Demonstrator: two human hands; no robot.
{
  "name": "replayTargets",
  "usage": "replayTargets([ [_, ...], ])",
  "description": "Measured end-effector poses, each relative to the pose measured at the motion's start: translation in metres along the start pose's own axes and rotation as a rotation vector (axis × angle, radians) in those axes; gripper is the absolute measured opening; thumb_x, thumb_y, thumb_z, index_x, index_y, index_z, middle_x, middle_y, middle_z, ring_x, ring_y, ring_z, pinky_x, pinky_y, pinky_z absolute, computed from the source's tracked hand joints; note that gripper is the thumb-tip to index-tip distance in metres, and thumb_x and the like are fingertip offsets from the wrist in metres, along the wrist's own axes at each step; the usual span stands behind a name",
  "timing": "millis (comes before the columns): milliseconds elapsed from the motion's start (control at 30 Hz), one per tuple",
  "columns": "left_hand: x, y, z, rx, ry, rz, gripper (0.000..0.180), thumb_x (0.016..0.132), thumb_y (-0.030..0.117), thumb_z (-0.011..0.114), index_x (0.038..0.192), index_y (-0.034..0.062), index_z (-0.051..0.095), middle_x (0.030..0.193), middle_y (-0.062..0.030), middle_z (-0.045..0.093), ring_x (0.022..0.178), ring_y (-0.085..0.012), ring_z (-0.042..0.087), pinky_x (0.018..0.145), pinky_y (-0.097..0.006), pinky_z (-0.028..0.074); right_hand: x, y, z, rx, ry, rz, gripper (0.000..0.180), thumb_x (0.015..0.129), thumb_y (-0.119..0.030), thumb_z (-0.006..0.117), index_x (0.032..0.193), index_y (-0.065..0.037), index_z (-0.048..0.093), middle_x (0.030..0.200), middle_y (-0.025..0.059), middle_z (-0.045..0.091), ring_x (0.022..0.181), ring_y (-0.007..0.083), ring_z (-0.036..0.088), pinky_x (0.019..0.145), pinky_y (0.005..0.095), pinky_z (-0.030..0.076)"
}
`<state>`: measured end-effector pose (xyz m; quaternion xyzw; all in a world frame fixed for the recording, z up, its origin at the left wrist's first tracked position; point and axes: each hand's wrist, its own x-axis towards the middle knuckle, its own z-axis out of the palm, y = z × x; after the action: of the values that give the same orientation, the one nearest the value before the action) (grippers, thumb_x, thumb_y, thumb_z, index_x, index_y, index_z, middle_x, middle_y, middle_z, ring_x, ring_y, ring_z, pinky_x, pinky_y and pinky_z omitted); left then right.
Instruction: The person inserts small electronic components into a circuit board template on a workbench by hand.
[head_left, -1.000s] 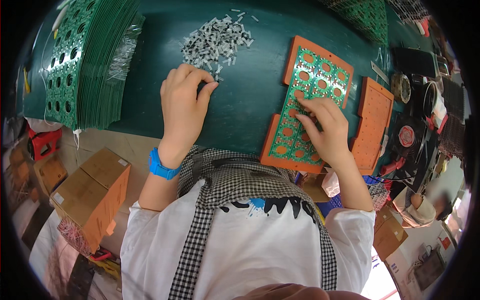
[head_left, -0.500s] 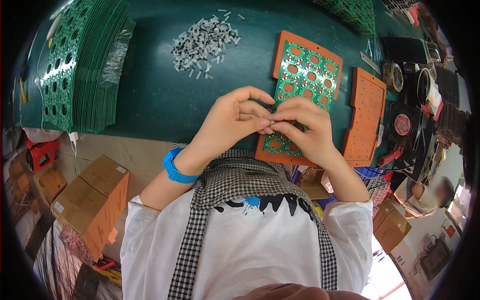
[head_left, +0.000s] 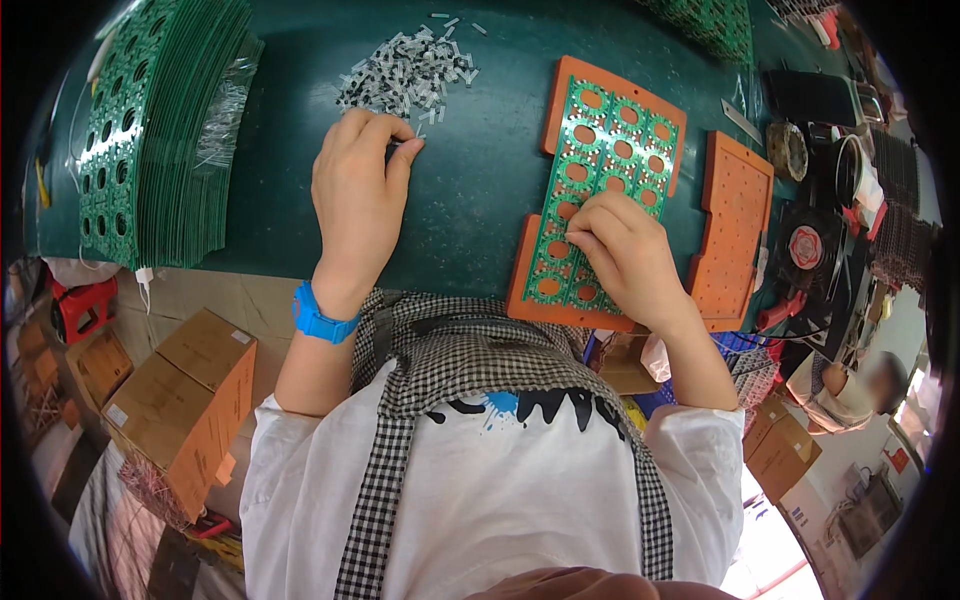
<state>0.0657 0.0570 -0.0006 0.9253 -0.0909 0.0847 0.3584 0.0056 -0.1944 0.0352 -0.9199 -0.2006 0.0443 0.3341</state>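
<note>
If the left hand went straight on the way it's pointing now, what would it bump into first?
Most likely the near edge of the pile of small clear-and-black parts, just ahead of the left hand. Its height above the tabletop is unclear.

L hand (head_left: 362, 185) & R hand (head_left: 622, 250) well apart, palms dn, both curled.

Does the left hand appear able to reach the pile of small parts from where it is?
Probably yes: the left hand is close to the near edge of the pile, with nothing visible between them.
</note>
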Motion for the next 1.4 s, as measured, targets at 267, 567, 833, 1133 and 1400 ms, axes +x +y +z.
replayTargets([
  [267,-0.006,0.009,-0.001,-0.306,0.024,-0.066,0.006,0.081,0.001,0.066,0.086,0.0001,0.063,0.08,-0.0076,0.063,0.071,-0.0181,0.06,0.066,-0.028,0.048,-0.003,0.001,0.006,-0.1,0.039,-0.024,0.012,0.077,-0.006,0.068,0.083,-0.004,0.057,0.084,0.0072,0.058,0.079,0.026,0.06,0.065,0.0356,0.05],
  [567,-0.017,0.018,0.007,-0.941,-0.348,-0.298,0.015,0.09,0.002,0.058,0.101,-0.0035,0.065,0.082,-0.005,0.065,0.074,-0.0084,0.059,0.068,-0.021,0.048,-0.003,0.002,0.005,-0.096,0.054,-0.034,0.013,0.076,-0.005,0.068,0.082,-0.005,0.057,0.082,0.0061,0.058,0.076,0.0246,0.061,0.062,0.0348,0.05],
  [833,-0.019,0.024,0.004,-1.264,-0.557,-0.509,0.008,0.093,0.01,0.057,0.094,0.0016,0.056,0.077,-0.005,0.063,0.066,-0.0095,0.059,0.061,-0.021,0.047,-0.015,0.002,0.011,-0.293,0.138,-0.202,0.02,0.071,-0.01,0.073,0.088,-0.008,0.062,0.081,0.0038,0.059,0.073,0.0214,0.061,0.058,0.0323,0.049],
  [1133,-0.026,0.034,0.011,-1.518,-0.738,-0.583,0.01,0.092,0.011,0.059,0.094,0.0013,0.059,0.075,-0.0036,0.062,0.064,-0.0078,0.057,0.059,-0.02,0.046,0.002,-0.025,0.01,0.364,0.16,0.115,0.023,0.076,-0.006,0.073,0.097,-0.001,0.066,0.087,0.0059,0.063,0.071,0.0122,0.061,0.059,0.024,0.048],
  [1400,-0.023,0.041,0.009,-1.363,-0.694,-0.48,0.013,0.089,0.005,0.059,0.1,-0.002,0.06,0.079,-0.0051,0.064,0.068,-0.009,0.059,0.063,-0.021,0.048,0.002,-0.026,0.02,0.787,0.26,0.4,0.013,0.083,-0.005,0.067,0.095,0.0,0.066,0.084,0.0046,0.063,0.072,0.0079,0.058,0.063,0.0216,0.046],
])
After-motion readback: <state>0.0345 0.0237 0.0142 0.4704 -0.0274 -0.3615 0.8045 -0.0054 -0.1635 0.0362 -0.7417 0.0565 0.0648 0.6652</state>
